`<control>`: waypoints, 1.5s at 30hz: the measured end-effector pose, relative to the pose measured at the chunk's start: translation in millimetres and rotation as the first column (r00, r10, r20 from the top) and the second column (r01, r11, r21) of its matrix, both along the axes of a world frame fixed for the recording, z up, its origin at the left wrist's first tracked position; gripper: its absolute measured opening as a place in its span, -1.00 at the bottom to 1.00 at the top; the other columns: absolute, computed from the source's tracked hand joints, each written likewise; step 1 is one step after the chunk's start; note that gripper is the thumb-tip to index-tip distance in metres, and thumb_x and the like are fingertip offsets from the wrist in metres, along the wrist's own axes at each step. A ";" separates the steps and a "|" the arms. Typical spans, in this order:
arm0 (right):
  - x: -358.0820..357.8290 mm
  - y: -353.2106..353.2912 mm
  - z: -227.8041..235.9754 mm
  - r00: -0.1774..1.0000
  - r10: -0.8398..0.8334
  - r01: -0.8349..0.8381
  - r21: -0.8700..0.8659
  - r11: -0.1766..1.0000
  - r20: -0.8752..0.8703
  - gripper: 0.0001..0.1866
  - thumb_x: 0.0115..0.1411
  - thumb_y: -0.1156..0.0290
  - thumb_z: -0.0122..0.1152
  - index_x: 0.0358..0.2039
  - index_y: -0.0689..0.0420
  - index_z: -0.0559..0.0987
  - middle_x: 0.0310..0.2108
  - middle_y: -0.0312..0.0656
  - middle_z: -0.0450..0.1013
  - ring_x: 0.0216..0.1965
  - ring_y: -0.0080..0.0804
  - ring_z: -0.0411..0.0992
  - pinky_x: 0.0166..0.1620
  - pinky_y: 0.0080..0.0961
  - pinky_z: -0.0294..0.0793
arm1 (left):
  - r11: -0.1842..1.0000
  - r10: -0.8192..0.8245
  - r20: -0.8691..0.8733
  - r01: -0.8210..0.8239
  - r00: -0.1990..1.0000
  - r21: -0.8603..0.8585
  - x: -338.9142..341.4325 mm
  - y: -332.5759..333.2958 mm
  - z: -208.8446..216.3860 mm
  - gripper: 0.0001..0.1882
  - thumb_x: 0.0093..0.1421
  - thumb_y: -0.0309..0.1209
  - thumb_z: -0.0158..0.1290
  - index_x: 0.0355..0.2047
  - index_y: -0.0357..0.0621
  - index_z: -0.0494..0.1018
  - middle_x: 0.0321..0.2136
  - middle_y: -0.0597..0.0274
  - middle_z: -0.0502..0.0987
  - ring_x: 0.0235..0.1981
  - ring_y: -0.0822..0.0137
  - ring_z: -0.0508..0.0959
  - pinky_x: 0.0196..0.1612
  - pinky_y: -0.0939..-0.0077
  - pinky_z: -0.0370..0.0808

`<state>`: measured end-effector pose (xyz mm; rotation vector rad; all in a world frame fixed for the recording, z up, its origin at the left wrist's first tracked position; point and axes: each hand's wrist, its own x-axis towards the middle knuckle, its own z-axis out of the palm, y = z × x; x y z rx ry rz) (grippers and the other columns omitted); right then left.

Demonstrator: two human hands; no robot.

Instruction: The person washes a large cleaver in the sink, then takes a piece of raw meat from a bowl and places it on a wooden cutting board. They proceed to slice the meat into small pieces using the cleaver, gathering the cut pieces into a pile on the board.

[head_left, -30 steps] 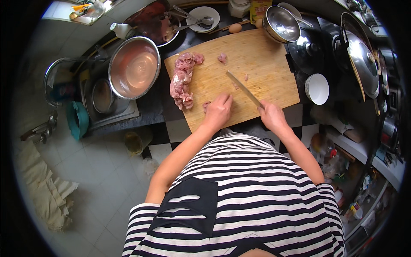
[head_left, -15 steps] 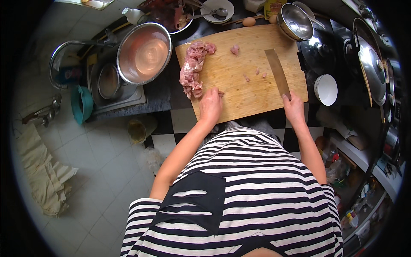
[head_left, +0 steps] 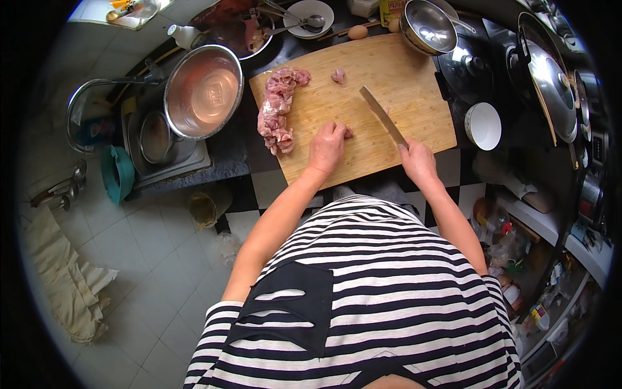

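Observation:
On the wooden cutting board a long heap of raw meat pieces lies along the left side. A small lone piece of meat rests near the board's far middle. My left hand presses a small piece of meat to the board with its fingers closed on it. My right hand grips the handle of a cleaver. Its blade slants far and to the left over the board, apart from the left hand. A few scraps beside the blade are partly hidden by it.
To the left a large metal basin holding liquid stands by the sink. Behind the board are an egg and a white bowl with spoons. To the right are a metal bowl and a white bowl.
My right hand has brought the cleaver leftward across the board, closer to my left hand. The left hand has moved slightly right, away from the heap, with its meat piece. The whole view shifted a little.

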<state>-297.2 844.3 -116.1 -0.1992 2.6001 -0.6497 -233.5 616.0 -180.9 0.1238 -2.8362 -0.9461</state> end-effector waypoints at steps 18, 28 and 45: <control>27.2 -12.0 -4.7 0.949 0.101 -0.053 -0.165 0.985 0.300 -0.74 0.23 0.28 0.11 -0.23 0.22 0.56 -0.39 0.13 0.52 -0.27 0.15 0.48 -0.19 -0.09 0.43 | 0.970 0.239 0.093 -0.241 0.966 0.008 -8.6 8.5 7.1 -0.83 0.06 -0.37 0.17 -0.48 -0.21 0.46 -0.44 -0.02 0.49 -0.36 -0.07 0.53 -0.30 0.09 0.46; 28.6 -8.6 -9.9 0.946 0.092 -0.041 -0.165 0.985 0.312 -0.72 0.23 0.26 0.10 -0.24 0.24 0.55 -0.37 0.14 0.52 -0.25 0.15 0.48 -0.16 -0.08 0.43 | 0.948 0.274 0.174 -0.296 0.946 0.120 -9.8 4.0 2.5 -0.91 0.08 -0.43 0.08 -0.46 -0.19 0.48 -0.43 -0.02 0.51 -0.36 -0.03 0.55 -0.31 0.11 0.46; 11.2 -7.6 36.3 0.899 0.428 -0.414 0.139 0.900 -0.092 -0.88 0.15 0.45 0.06 -0.36 0.18 0.54 -0.55 0.08 0.52 -0.47 0.08 0.54 -0.34 -0.04 0.51 | 0.965 -0.116 -0.083 0.092 0.990 -0.244 22.7 12.6 9.0 -0.62 -0.02 -0.58 0.00 -0.13 -0.29 0.54 -0.18 0.08 0.52 -0.08 0.06 0.50 -0.20 0.32 0.59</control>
